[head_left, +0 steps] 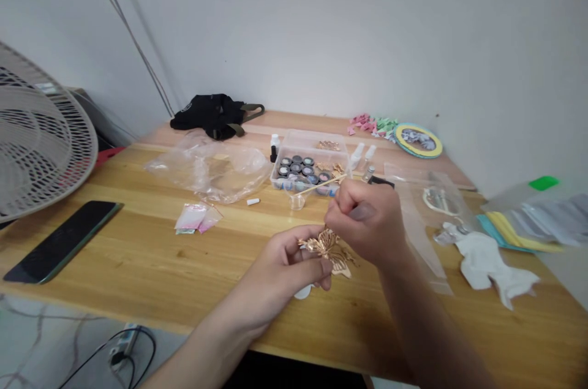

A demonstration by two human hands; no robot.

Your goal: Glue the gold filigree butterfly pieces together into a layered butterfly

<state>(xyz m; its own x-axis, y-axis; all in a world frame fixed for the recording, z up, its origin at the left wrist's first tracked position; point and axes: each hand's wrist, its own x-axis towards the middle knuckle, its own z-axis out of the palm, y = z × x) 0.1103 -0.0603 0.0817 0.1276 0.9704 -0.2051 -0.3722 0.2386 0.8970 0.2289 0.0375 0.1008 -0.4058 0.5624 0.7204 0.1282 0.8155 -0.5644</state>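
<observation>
My left hand [287,266] pinches a gold openwork butterfly ornament [328,247] between thumb and fingers, just above the table's front part. Against the butterfly's upper edge, my right hand [374,220] is closed with the fingers curled. What it grips is hidden; a greyish blurred shape shows by the thumb. Partly covered by the left hand, a white round piece [303,292] lies below. Behind the hands stands a small clear cup [295,198] with a thin wooden stick [321,185] across it.
A clear plastic box [287,153] holds several small jars and gold pieces. Crumpled plastic [206,165], a phone [64,242] and a fan [41,138] are left. Small bottles [357,156], white tissue [482,260] and a round framed picture [418,139] are right. A black bag [209,113] lies behind.
</observation>
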